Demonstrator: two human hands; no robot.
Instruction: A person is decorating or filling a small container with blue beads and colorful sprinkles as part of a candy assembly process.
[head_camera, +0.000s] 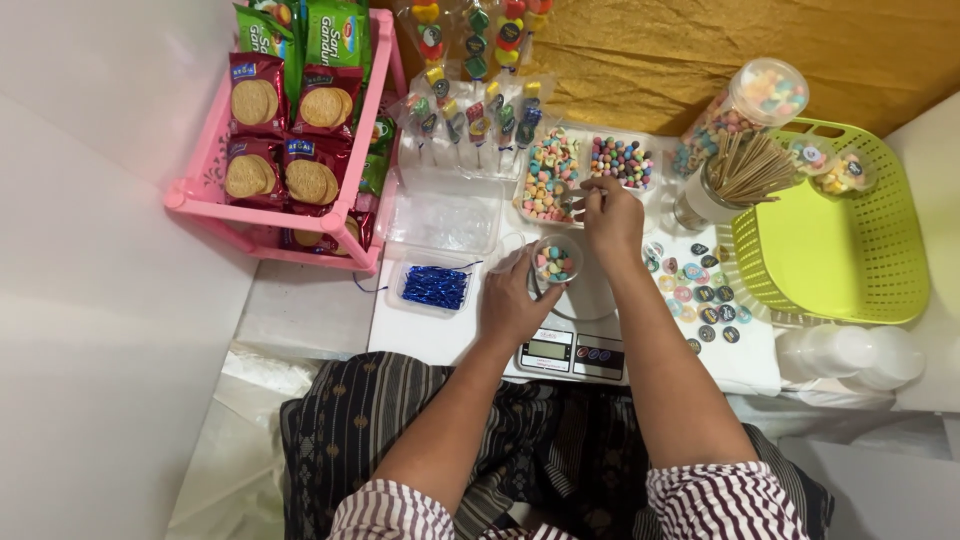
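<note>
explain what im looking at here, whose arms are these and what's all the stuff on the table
This is one picture from a camera worn on a person's head, looking down, so the two arms are that person's own; no machine is involved. The left hand steadies a small clear cup of pastel candies, which sits on a white kitchen scale. The right hand reaches into a clear tray of pastel candies; what its fingers pinch is too small to tell. Beside that tray is a tray of round coloured candies. Around them lie a tub of blue twist ties, round stickers, a cup of wooden skewers, a green basket, candy skewers in clear wrap and a pink rack of biscuit packets.
</note>
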